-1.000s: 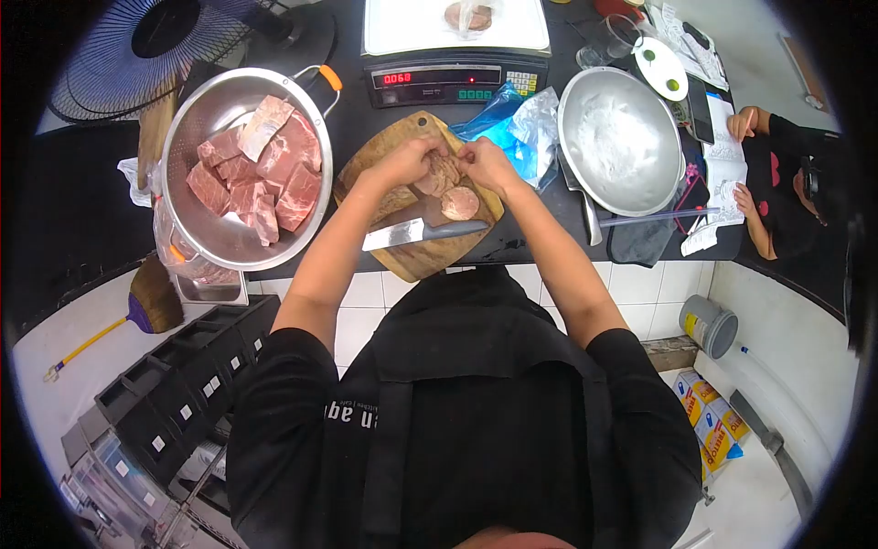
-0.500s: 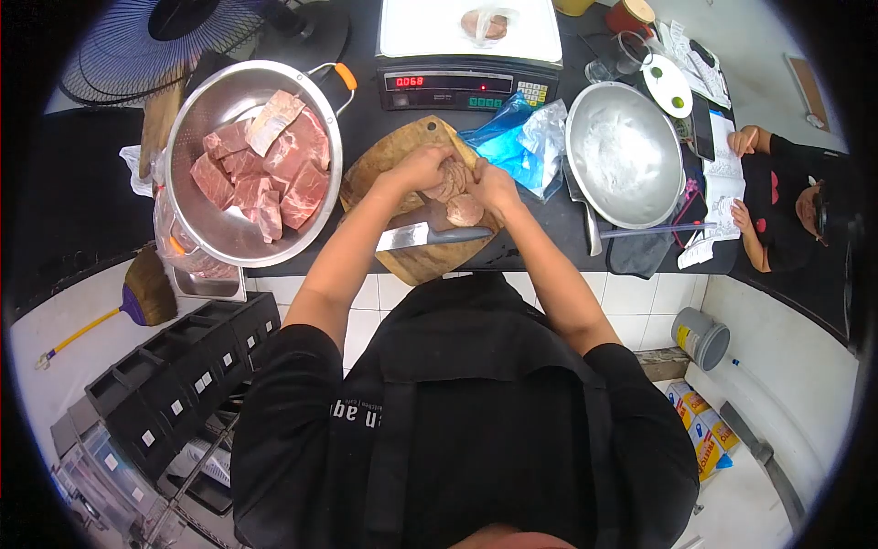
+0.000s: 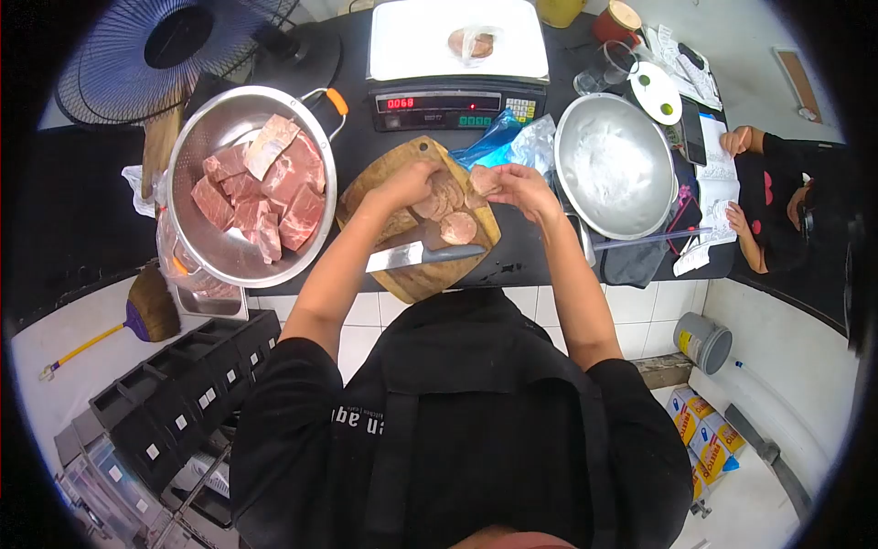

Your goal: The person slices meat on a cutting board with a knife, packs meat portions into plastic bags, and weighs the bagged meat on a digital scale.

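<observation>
A wooden cutting board lies on the black table. On it are overlapping round meat slices, a separate round piece and a knife with a dark handle. My left hand rests at the left side of the overlapping slices, its fingertips partly hidden. At the board's right edge, my right hand is raised, pinching a meat slice between thumb and fingers. Blue and clear plastic lies just beyond that hand.
A colander of large raw meat chunks stands left. Behind the board is a scale with a small plastic-wrapped piece. A metal bowl and another knife are on the right, near a co-worker's hands on papers.
My right hand has moved right, away from my left hand, and now holds a slice apart from the others. My left hand remains by the slices. The camera view has shifted slightly.
</observation>
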A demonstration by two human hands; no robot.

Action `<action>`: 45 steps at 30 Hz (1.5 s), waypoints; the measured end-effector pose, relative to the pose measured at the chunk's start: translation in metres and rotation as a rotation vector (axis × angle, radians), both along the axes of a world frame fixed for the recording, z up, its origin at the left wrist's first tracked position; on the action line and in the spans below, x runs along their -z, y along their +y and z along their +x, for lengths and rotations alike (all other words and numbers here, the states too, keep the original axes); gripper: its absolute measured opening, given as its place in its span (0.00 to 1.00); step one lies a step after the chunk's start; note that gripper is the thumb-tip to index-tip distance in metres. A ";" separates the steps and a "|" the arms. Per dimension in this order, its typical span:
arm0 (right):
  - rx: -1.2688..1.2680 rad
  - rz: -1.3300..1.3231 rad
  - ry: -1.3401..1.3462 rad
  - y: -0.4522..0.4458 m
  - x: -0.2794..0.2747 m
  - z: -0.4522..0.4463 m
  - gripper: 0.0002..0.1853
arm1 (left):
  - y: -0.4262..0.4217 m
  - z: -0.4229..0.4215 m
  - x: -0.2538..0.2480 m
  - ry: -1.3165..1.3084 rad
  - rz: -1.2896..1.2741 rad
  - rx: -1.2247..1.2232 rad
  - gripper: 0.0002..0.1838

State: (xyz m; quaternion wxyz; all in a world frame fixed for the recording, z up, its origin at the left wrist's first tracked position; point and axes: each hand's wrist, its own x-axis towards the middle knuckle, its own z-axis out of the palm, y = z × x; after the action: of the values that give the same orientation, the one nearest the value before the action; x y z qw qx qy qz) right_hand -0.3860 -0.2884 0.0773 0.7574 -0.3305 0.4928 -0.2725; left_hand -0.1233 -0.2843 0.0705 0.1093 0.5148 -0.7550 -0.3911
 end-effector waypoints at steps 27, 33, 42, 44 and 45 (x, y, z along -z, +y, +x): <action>0.237 -0.530 0.392 -0.166 -0.087 0.028 0.13 | -0.075 -0.104 -0.083 0.115 -0.816 -0.465 0.24; 0.173 -0.561 0.562 -0.106 -0.069 -0.014 0.13 | 0.041 -0.096 -0.076 0.275 -0.563 -0.269 0.23; -0.087 -0.608 0.701 -0.021 -0.035 -0.003 0.12 | 0.103 -0.075 -0.064 0.241 -0.416 -0.181 0.23; -0.143 -0.654 0.775 -0.005 -0.032 0.001 0.12 | 0.113 -0.068 -0.065 0.230 -0.407 -0.157 0.23; -0.209 -0.709 0.845 0.001 -0.035 0.005 0.13 | 0.116 -0.064 -0.066 0.217 -0.406 -0.143 0.22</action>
State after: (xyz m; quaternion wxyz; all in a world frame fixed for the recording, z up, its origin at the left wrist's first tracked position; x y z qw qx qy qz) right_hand -0.3808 -0.2871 0.1127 0.3598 -0.6922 0.5964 -0.1890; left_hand -0.1876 -0.1687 0.1362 0.3183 0.4897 -0.7635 -0.2756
